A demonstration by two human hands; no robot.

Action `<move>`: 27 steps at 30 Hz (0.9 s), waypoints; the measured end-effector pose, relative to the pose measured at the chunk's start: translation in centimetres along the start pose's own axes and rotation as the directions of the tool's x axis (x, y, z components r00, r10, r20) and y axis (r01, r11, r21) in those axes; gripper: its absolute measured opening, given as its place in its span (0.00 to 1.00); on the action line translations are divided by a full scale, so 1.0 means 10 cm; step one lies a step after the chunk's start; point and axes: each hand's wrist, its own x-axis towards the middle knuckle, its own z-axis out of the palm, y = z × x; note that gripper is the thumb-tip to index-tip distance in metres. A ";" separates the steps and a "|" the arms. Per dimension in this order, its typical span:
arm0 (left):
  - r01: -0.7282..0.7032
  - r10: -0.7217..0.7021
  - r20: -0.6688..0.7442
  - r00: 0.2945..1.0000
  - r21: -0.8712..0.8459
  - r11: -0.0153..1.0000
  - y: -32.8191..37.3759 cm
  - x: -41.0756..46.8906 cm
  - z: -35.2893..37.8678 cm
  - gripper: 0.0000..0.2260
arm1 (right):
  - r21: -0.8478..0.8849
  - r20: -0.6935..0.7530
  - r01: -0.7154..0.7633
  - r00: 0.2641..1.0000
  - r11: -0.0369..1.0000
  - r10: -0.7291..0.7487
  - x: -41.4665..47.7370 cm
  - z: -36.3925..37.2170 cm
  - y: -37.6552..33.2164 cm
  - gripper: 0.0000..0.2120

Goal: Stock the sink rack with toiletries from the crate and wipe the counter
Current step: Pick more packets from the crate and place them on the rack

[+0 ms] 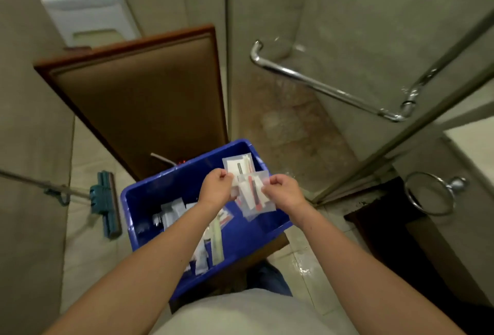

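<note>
Over the blue crate (149, 198), left hand (216, 186) and right hand (284, 191) pinch clear toiletry packets (252, 193) between them.

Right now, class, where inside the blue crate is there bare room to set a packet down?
Bare crate floor: by the far-left wall, and along the right wall, nearer than the held packet. Crowded: the packet pile along left and centre.
</note>
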 end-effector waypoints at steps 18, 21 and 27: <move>-0.218 0.161 0.651 0.742 0.007 0.976 0.96 -1.29 1.52 0.07 | 0.375 -0.556 0.164 0.827 0.912 0.080 -1.16 -1.82 0.61 0.05; -0.284 0.188 0.714 0.675 0.016 0.959 0.95 -1.65 1.90 0.08 | 0.400 -0.601 0.179 0.792 0.899 0.110 -1.46 -2.15 0.89 0.05; -0.351 0.212 0.771 0.600 0.016 0.936 0.77 -2.44 2.73 0.07 | 0.425 -0.672 0.196 0.723 0.884 0.163 -2.12 -2.82 1.57 0.05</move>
